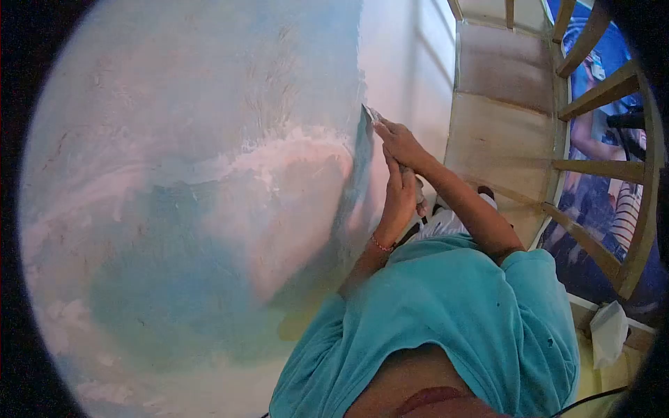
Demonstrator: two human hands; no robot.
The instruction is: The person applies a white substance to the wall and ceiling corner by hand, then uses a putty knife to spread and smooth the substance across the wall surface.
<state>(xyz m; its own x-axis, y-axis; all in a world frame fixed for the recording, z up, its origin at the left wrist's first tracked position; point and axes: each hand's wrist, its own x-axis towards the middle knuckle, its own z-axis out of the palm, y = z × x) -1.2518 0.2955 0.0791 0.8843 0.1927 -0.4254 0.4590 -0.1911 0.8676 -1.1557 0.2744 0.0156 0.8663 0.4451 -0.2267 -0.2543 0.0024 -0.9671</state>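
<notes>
My right hand (405, 148) is closed round a putty knife (370, 113). Its thin blade meets the wall (300, 76) at the border between the blue-painted part and the plain white strip (394, 56). Just below, my left hand (400, 194) is close under the right wrist, fingers bent round something greyish that I cannot make out. Along the border beside both hands runs a dark shadow. White rough patches (279, 157) and streaks mark the pale blue and pink painted surface.
At right a wooden ladder-like frame (599, 167) stands before a blue printed picture (592, 132). Behind my hands are brownish panels (505, 70). A white plastic bag (608, 334) hangs low at right, and a black cable (592, 398) runs below.
</notes>
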